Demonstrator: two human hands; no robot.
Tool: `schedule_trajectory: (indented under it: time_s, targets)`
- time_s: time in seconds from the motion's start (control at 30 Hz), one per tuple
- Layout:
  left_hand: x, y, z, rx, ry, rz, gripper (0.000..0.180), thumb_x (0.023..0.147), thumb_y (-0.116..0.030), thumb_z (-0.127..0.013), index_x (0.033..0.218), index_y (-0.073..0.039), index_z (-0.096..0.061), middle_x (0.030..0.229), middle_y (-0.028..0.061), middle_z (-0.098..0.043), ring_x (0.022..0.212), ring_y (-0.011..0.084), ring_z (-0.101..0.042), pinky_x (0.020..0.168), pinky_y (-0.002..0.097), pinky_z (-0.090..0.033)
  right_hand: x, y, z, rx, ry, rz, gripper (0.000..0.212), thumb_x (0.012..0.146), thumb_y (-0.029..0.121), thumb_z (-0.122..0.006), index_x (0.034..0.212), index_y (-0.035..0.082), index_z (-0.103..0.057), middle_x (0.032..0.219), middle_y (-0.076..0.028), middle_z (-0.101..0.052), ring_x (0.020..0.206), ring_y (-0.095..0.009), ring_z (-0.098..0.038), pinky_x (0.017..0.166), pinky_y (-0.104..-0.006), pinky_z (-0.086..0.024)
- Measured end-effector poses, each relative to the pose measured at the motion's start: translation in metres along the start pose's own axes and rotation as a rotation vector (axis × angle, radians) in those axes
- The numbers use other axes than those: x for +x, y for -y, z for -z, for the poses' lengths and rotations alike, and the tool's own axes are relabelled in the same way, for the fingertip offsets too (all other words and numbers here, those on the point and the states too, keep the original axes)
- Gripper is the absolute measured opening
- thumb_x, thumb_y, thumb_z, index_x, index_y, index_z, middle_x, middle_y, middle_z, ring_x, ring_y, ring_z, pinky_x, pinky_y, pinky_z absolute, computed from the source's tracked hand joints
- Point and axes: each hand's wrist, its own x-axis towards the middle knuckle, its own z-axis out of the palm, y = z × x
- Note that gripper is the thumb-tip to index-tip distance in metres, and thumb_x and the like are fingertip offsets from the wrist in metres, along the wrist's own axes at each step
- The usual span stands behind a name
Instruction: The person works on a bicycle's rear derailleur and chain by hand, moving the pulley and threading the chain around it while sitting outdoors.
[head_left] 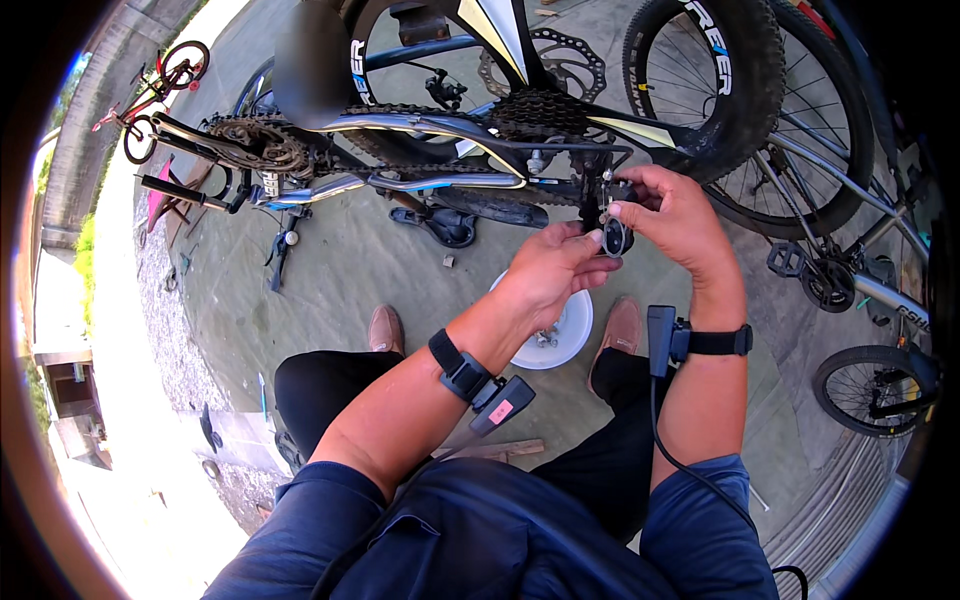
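The person is sitting low on the ground in front of an upturned bicycle, and both hands are working at the rear derailleur, which is hanging just below the sprocket cluster at the back end of the frame.

The right hand is the nearer one to the part. Its grip is closing from the right side: the fingers are curling around the upper body of the derailleur and are pinching it. The left hand is coming from below and from the left; its fingertips are touching the lower cage, where a small pulley wheel is showing. I cannot tell if this hand is really gripping or only supporting it.

The long axis of the derailleur is running almost vertical in the picture, from the frame end down toward the person, so it is lying between the two hands, above the left and beside the right.

On the floor, between the two brown shoes, a white bowl is standing directly under the hands. Some small metal parts are lying in it; they are too small to name exactly. A second bicycle is leaning at the right.
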Motion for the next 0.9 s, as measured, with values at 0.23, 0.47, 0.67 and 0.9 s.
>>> schedule_trajectory:
  time_s: [0.23, 0.47, 0.67, 0.9]
  targets:
    - [0.011, -0.005, -0.003, 0.009, 0.053, -0.043, 0.032, 0.099, -0.012, -0.049, 0.129, -0.002, -0.043, 0.115, 0.0104, -0.058, 0.098, 0.0219, -0.065, 0.078, 0.0275, -0.053, 0.001, 0.000, 0.000, -0.004, -0.066, 0.102, 0.037, 0.077, 0.010, -0.077, 0.109, -0.003, -0.065, 0.084, -0.003, -0.065, 0.076, -0.008, -0.058, 0.068, -0.0240, -0.049]
    - [0.016, -0.022, -0.009, -0.002, 0.072, -0.106, 0.033, 0.099, -0.011, -0.049, 0.131, -0.004, -0.044, 0.116, 0.0087, -0.059, 0.099, 0.0218, -0.064, 0.080, 0.0295, -0.052, 0.003, 0.006, -0.007, 0.088, -0.184, 0.189, 0.040, 0.076, 0.007, -0.077, 0.113, -0.002, -0.064, 0.093, -0.004, -0.065, 0.078, -0.009, -0.059, 0.071, -0.0240, -0.050]
    - [0.014, -0.027, -0.009, 0.028, 0.042, -0.141, 0.033, 0.099, -0.012, -0.050, 0.132, -0.006, -0.046, 0.114, 0.0078, -0.060, 0.097, 0.0207, -0.064, 0.081, 0.0298, -0.051, 0.004, 0.011, -0.009, 0.123, -0.198, 0.205, 0.042, 0.076, 0.007, -0.077, 0.114, -0.002, -0.063, 0.094, -0.004, -0.065, 0.082, -0.009, -0.059, 0.074, -0.0238, -0.050]
    - [0.014, -0.030, -0.002, 0.038, 0.031, -0.175, 0.033, 0.099, -0.014, -0.052, 0.131, -0.007, -0.047, 0.111, 0.0071, -0.061, 0.094, 0.0197, -0.064, 0.078, 0.0279, -0.051, 0.008, 0.005, -0.015, 0.169, -0.214, 0.262, 0.041, 0.077, 0.006, -0.077, 0.114, -0.003, -0.063, 0.096, -0.004, -0.065, 0.085, -0.010, -0.060, 0.075, -0.0245, -0.051]
